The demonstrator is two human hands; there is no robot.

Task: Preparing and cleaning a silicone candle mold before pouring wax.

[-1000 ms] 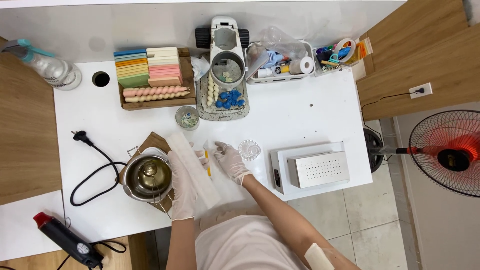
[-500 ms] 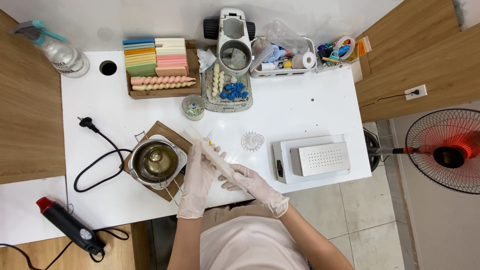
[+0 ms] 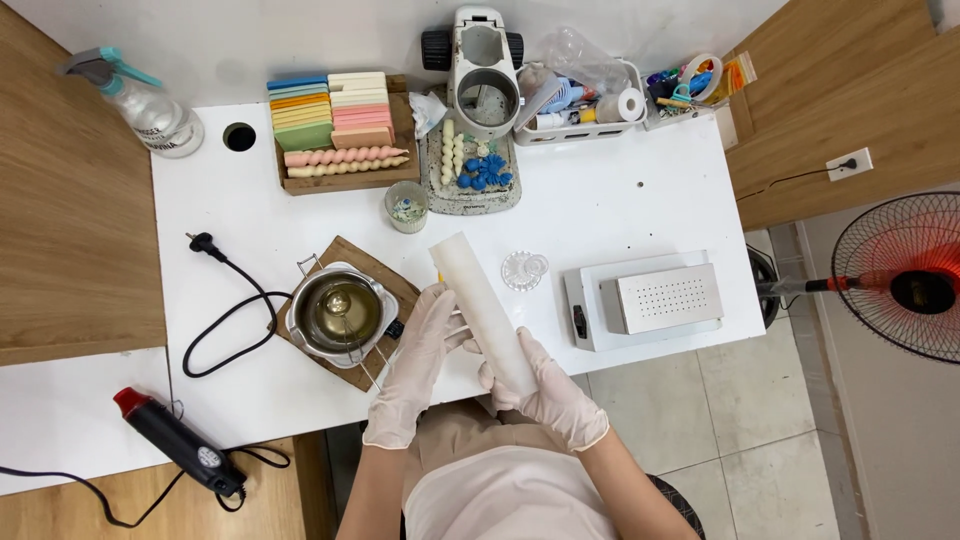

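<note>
Both my hands wear white gloves and hold a long white tube-shaped mould (image 3: pixel 478 298) that slants from the table's middle down toward me. My right hand (image 3: pixel 540 385) grips its near end. My left hand (image 3: pixel 425 345) closes on its middle from the left side. Just left of my left hand a metal melting pot (image 3: pixel 335 312) holding dark liquid stands on a brown board (image 3: pixel 397 290). A small clear round holder (image 3: pixel 523 269) lies on the white table (image 3: pixel 620 210) right of the tube.
A white box with a perforated top (image 3: pixel 655 300) stands at the right. At the back are stacked coloured wax sheets (image 3: pixel 330 110), twisted candles, a small glass jar (image 3: pixel 405 205), a tray of blue pieces (image 3: pixel 480 170) and a basket of supplies. A heat gun (image 3: pixel 180 445) and spray bottle (image 3: pixel 140 100) lie left. A fan (image 3: pixel 905 280) stands right.
My hands have lifted the flat white piece and turned it, so it now shows as a long tube held up between both hands. The camera view has shifted slightly.
</note>
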